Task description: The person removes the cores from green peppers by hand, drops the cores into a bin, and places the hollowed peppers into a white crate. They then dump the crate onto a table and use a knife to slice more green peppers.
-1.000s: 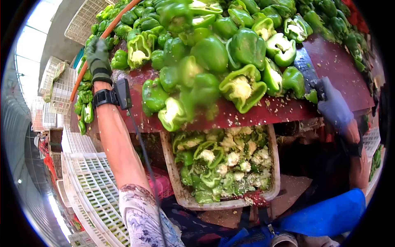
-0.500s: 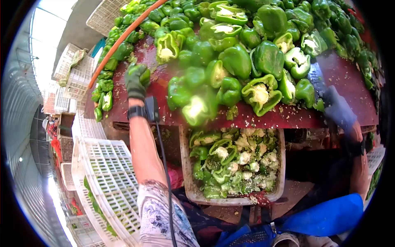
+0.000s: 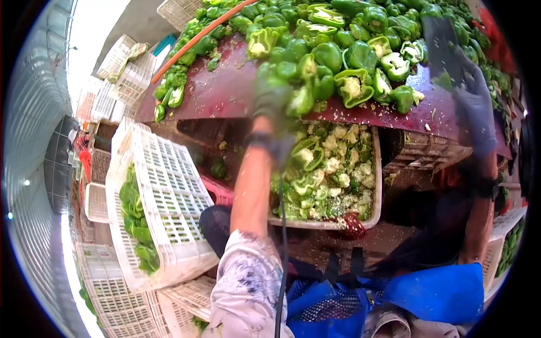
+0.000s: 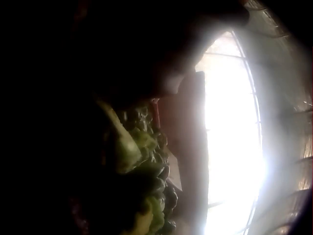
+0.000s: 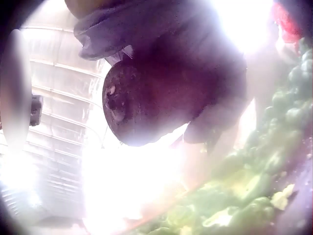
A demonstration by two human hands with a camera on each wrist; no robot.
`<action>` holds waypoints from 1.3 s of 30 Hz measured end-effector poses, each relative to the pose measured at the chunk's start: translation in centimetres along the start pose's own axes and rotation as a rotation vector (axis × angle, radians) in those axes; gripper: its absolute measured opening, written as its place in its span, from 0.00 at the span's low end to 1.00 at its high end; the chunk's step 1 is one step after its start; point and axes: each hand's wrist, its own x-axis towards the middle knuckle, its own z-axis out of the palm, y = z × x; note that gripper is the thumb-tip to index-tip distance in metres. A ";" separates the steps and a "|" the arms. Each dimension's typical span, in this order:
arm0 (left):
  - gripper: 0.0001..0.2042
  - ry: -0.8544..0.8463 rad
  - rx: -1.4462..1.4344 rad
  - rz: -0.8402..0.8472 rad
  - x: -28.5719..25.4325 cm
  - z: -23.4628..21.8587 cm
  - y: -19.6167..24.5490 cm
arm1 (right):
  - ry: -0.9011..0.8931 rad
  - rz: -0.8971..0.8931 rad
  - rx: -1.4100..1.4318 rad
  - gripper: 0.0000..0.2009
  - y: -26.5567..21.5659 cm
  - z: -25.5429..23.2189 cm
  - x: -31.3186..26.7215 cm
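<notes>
Green bell peppers (image 3: 338, 39), whole and split, lie heaped across the far part of the dark red wet tabletop (image 3: 214, 93), and several sit right at its near edge. The left hand (image 3: 273, 98), in a dark glove and motion-blurred, is at that edge among the nearest peppers; whether it grasps one I cannot tell, and the left wrist view is too dark to help. The right hand (image 3: 473, 101), in a blue-grey glove, is raised at the right and clenched on the handle of a broad dark knife (image 3: 442, 48) whose blade points away over the pile.

Just below the near edge stands the pale rectangular plastic tub (image 3: 372, 219), full of pepper cores, seeds and trimmings. The main risk, as I judge it, is peppers at the edge sliding off the slick, seed-strewn surface into that waste, pushed by a fast sweep of the left hand. A second is the knife coming down while the left hand works close by in the same pile; the speed shown by the blur makes that likelier.

Room is tight. To the left a white slatted plastic crate (image 3: 169, 197) with cut green pieces leans close to the left arm, and more white crates (image 3: 121, 62) stack beyond it. The bare stretch of tabletop at the left is the only free surface; on the right, crates crowd under the right arm.
</notes>
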 end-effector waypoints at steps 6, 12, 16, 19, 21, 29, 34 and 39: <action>0.13 0.109 -0.540 -0.290 0.2 1.0 5.4 | -0.311 0.051 0.016 0.24 -2.1 9.8 -2.1; 0.18 0.384 -0.404 -0.605 -3.6 -9.3 5.5 | -0.574 0.412 0.210 0.23 0.1 17.4 -5.9; 0.20 0.395 -0.244 -0.493 -2.4 -10.7 -3.9 | -0.780 0.263 -0.059 0.19 -1.8 21.6 -4.8; 0.25 0.343 -0.097 -0.413 -0.9 -10.4 -5.1 | -0.746 0.323 -0.154 0.19 -1.5 23.3 -3.5; 0.29 0.310 0.258 -0.350 0.9 -9.6 -3.3 | -0.647 0.313 -0.077 0.21 -0.8 24.0 -2.7; 0.32 0.300 0.269 -0.135 4.1 -8.7 -4.7 | -0.607 0.437 0.117 0.31 -2.4 25.6 3.3; 0.31 0.325 0.148 -0.155 3.3 -10.4 -7.8 | -0.546 0.102 -0.143 0.31 -8.0 34.1 9.0; 0.30 0.396 0.089 -0.152 3.1 -10.9 -8.4 | -0.353 -0.229 -0.263 0.24 -2.1 40.3 12.3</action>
